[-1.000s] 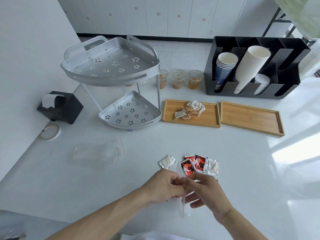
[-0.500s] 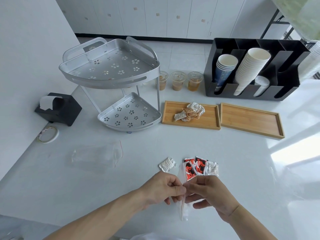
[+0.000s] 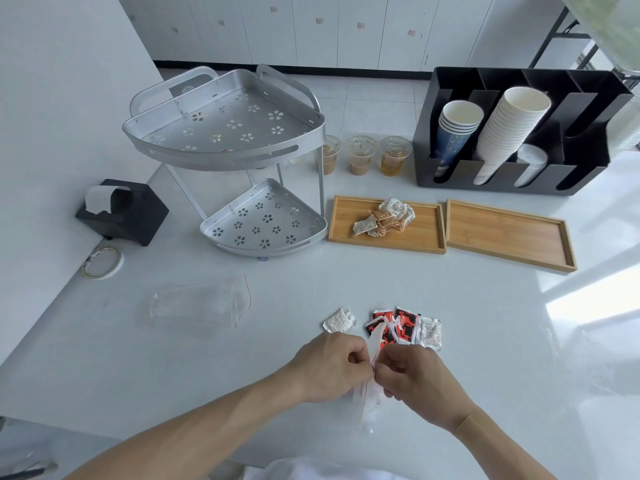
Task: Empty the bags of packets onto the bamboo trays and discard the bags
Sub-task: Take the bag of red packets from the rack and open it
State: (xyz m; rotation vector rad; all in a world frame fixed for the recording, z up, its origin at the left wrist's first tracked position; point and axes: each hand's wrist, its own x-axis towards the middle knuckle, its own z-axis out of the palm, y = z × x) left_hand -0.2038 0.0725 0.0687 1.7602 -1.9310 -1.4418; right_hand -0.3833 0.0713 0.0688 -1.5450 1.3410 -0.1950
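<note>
Both hands, left hand [image 3: 332, 367] and right hand [image 3: 417, 379], pinch a clear bag [image 3: 369, 393] between their fingers near the tabletop's [image 3: 450, 306] front edge. Red packets [image 3: 398, 327] lie just beyond.

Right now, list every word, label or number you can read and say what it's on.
None can be read.
Red-and-black packets: white markings, too blurred.
White packets: fine print, too small.
Packets on the left bamboo tray: print too small.
Blue paper cups: pattern only, no legible text.
</note>
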